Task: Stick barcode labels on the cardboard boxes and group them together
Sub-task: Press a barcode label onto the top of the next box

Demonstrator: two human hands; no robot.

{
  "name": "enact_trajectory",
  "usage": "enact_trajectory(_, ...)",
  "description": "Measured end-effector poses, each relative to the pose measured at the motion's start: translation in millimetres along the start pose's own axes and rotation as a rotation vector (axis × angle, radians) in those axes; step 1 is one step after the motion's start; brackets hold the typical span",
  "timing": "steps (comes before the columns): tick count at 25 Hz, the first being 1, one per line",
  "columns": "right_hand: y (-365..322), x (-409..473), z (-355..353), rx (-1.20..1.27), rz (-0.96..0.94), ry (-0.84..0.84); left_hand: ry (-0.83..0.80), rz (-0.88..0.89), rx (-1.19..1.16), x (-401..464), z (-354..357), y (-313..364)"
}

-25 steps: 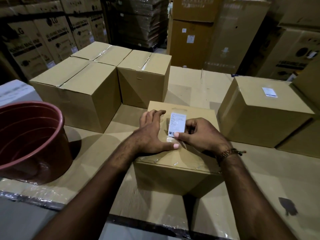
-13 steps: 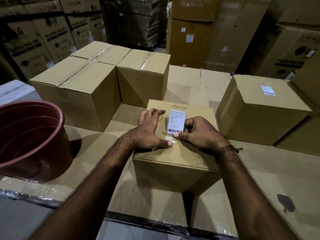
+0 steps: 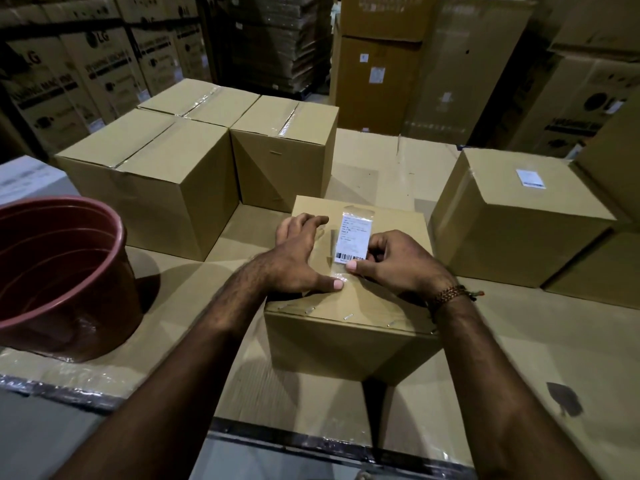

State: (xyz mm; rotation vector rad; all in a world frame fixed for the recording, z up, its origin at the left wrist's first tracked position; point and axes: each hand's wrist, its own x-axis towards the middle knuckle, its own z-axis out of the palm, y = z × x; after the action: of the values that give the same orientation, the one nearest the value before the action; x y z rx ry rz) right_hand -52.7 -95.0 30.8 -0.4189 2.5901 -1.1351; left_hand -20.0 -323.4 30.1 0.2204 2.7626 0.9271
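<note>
A small cardboard box [image 3: 346, 344] stands in front of me on the cardboard-covered table [image 3: 519, 341]. A white barcode label [image 3: 353, 239] under clear tape lies on the box's top. My right hand [image 3: 398, 263] has its fingers curled at the label's right edge, and its thumb pinches the label's lower corner. My left hand [image 3: 298, 258] rests on the box top left of the label with fingers spread, its thumb pressing the near end of the tape. To the right stands a larger box [image 3: 512, 237] with a white label [image 3: 530, 178] on top.
Three taped boxes without visible labels are grouped at the back left [image 3: 149, 188], [image 3: 284, 161], [image 3: 201, 102]. A dark red bucket [image 3: 62, 271] stands at the left near the table's front edge. Tall stacked cartons [image 3: 377, 77] wall in the far side.
The label has gone from slightly raised to lying flat on the box top, a little farther from me. Both hands have stayed at its near end.
</note>
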Motion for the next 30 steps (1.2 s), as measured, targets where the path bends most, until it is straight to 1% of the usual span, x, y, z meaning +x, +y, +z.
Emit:
enact_trajectory(4, -1, -6, 2, -0.031, -0.031, 0.005, -0.005, 0.004, 0.022, 1, 0, -2)
enact_trajectory(9, 2, -7, 7, -0.063, -0.076, 0.102, -0.034, 0.012, 0.07, 0, 0, -1)
enact_trajectory(11, 4, -6, 9, -0.072, -0.076, 0.114, -0.031, 0.013, 0.07, 0, -1, -1)
enact_trajectory(18, 1, -10, 10, -0.04, -0.108, 0.104, -0.039, 0.018, 0.068, 2, -1, -3)
enact_trajectory(21, -4, -12, 10, -0.037, -0.082, 0.093, -0.05, 0.008, 0.063, 1, -3, -1)
enact_trajectory(23, -7, -19, 18, -0.043, -0.091, 0.177, -0.053, 0.002, 0.07, 1, -3, 0)
enact_trajectory(25, -10, -26, 31, -0.063, -0.115, 0.34, -0.037, 0.001, 0.088, 0, -2, 0)
enact_trajectory(27, -13, -30, 42, -0.072, -0.111, 0.457, -0.015, -0.002, 0.087, 0, 1, 0)
enact_trajectory(30, -8, -27, 47, -0.112, -0.081, 0.508, 0.004, 0.001, 0.056, -1, 4, -4)
